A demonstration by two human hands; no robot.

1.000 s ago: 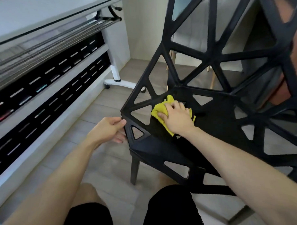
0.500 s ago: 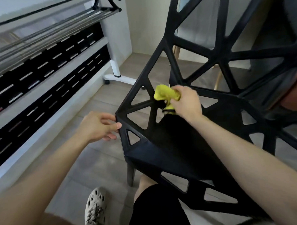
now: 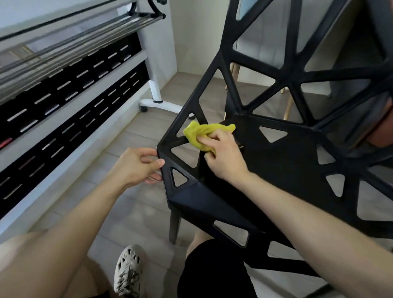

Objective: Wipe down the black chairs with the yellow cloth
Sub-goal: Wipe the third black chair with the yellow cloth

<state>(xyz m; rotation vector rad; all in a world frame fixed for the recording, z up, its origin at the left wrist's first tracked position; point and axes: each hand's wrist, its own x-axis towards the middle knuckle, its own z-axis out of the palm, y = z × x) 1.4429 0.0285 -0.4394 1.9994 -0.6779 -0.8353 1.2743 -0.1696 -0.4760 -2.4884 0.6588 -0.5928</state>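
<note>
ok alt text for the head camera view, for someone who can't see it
A person's right hand holds a bunched yellow cloth against the seat edge of a black chair with triangular openings, while the left hand grips the seat's near corner.

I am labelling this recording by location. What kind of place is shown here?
Probably an office or meeting room, though a home is possible: a white table on castors, a black chair with triangular openings, and a wood-look plank floor.

right hand [image 3: 224,158] — lowered | yellow cloth [image 3: 203,131] — was bunched up, now pressed on black chair [image 3: 291,163] strut
</note>
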